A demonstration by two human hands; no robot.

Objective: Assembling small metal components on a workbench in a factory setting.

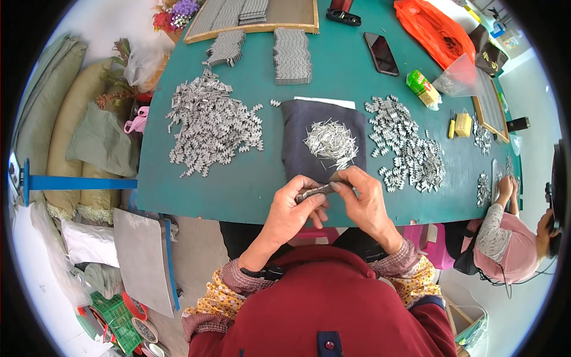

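Left hand (289,209) clamping slim metallic strip (315,191) between thumb and fingers; right hand (364,197) pinching nearer end, apparently steadying it. Silver pins (333,143) lying just beyond hands on dark cloth (294,140), probably for quick reach; grey pieces (217,128) heaping leftward.

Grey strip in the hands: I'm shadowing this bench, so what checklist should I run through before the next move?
1. Grey strip held: ok, in the left hand, with the right hand's fingertips at its end.
2. Pin seated in the strip: cannot tell, too small and partly hidden.
3. Silver pins within reach: ok, heaped on the dark cloth.
4. Loose pieces all in heaps: not ok, a stray piece lies by the cloth.
5. Phone clear of heaps: ok.
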